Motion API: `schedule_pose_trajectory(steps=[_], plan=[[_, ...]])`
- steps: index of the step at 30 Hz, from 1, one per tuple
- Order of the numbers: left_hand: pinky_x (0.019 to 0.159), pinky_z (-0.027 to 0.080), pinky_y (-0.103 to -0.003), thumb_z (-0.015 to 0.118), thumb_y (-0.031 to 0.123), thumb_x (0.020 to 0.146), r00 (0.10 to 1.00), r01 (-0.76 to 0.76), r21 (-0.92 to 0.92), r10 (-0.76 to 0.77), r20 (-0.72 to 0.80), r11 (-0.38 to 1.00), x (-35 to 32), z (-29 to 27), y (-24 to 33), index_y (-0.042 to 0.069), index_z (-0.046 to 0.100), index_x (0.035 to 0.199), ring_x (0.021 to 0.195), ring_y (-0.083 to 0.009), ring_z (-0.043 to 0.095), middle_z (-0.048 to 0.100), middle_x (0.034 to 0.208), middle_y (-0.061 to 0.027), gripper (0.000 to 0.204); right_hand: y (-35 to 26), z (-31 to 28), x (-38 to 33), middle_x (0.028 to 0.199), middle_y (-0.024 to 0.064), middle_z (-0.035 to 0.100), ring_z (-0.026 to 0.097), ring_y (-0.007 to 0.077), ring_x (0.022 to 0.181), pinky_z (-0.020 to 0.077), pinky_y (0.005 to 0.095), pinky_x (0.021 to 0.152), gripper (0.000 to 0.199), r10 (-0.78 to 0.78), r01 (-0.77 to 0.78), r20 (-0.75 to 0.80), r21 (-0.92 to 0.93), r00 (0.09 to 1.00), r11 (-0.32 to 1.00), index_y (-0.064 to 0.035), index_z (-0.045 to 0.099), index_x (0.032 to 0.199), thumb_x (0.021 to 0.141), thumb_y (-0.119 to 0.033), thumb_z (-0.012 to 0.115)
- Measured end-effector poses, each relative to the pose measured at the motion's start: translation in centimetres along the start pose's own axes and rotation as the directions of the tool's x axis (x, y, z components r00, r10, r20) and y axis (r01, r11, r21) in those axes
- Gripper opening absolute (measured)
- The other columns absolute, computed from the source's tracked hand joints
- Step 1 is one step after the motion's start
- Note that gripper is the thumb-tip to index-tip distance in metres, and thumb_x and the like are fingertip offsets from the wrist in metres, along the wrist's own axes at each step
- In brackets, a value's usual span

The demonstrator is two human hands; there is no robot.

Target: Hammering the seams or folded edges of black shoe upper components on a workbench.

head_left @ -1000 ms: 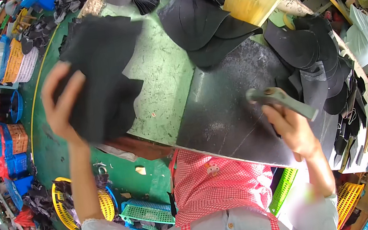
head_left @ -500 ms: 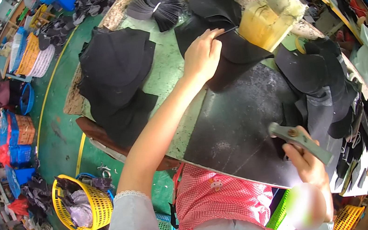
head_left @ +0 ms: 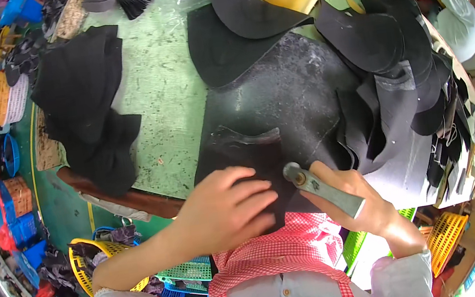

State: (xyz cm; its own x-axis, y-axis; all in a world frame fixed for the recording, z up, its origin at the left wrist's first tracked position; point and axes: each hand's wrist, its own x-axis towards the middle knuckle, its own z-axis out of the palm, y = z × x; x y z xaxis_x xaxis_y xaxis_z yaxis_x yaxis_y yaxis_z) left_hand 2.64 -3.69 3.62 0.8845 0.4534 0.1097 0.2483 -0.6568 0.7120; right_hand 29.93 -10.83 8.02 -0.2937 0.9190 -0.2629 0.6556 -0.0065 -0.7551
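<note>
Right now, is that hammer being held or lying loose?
Held: the right hand is curled around the hammer, hiding its handle and leaving the metal head exposed.

No readable text, label, brand, number or sign in view. Hammer head (head_left: pixel 334 197): small dark marks, can't tell if characters. Black sheet (head_left: pixel 279 97) on table: pale scuffs and lines, nothing legible. Background clutter near rim: too small to read.
</note>
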Motion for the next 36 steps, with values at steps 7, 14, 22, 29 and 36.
schedule_pose_trajectory(steps=[7,14,22,29,36], plan=[[0.097,0.043,-0.044,0.089,0.022,0.076,0.936,0.101,0.184,-0.031,-0.350,0.978,4.6,1.2,-4.3,0.019,0.081,0.109,0.105,-0.0260,0.058,0.063,0.106,-0.0001,0.034,-0.2,-0.4,0.5,0.077,0.0194,0.063,0.071,0.0415,0.071,0.0500,0.0432,0.058,0.015,0.021,-0.021,-0.009,0.038,1.000,0.999,-0.0008,0.060,0.108,0.101,-0.007,0.072],[0.093,0.040,-0.043,0.090,0.023,0.074,0.926,0.165,0.171,-0.093,-0.365,0.971,4.3,1.8,-3.8,0.021,0.084,0.105,0.099,-0.0221,0.057,0.063,0.096,0.0016,0.032,0.6,0.7,0.9,0.079,0.0179,0.059,0.070,0.0381,0.069,0.0507,0.0415,0.059,0.015,-0.029,0.026,-0.049,-0.066,0.998,0.997,0.0023,0.062,0.107,0.099,-0.004,0.073],[0.094,0.041,-0.045,0.089,0.019,0.073,0.912,-0.034,0.240,0.128,-0.389,0.970,4.6,1.8,-5.0,0.024,0.084,0.096,0.095,-0.0212,0.057,0.063,0.094,0.0064,0.024,0.5,-0.7,1.3,0.079,0.0173,0.060,0.069,0.0382,0.067,0.0496,0.0402,0.058,0.017,-0.017,0.017,-0.032,0.008,0.999,1.000,0.0020,0.060,0.104,0.097,-0.003,0.075],[0.097,0.046,-0.047,0.087,0.018,0.072,0.912,-0.055,0.351,0.190,-0.364,0.935,4.5,2.2,-4.9,0.024,0.083,0.095,0.095,-0.0214,0.057,0.062,0.092,0.0053,0.024,0.0,-0.3,2.4,0.075,0.0188,0.062,0.068,0.0359,0.064,0.0481,0.0367,0.058,0.015,0.070,-0.074,-0.176,-0.019,0.982,0.997,0.0010,0.055,0.102,0.101,0.000,0.069],[0.090,0.044,-0.043,0.090,0.019,0.072,0.949,0.015,0.178,0.042,-0.311,0.984,3.8,0.2,-5.6,0.023,0.081,0.093,0.093,-0.0207,0.060,0.064,0.087,0.0061,0.024,-1.0,-0.6,2.8,0.077,0.0229,0.060,0.067,0.0463,0.070,0.0483,0.0408,0.058,0.017,0.056,-0.052,-0.083,0.054,0.995,0.997,0.0000,0.055,0.107,0.100,-0.001,0.070]])
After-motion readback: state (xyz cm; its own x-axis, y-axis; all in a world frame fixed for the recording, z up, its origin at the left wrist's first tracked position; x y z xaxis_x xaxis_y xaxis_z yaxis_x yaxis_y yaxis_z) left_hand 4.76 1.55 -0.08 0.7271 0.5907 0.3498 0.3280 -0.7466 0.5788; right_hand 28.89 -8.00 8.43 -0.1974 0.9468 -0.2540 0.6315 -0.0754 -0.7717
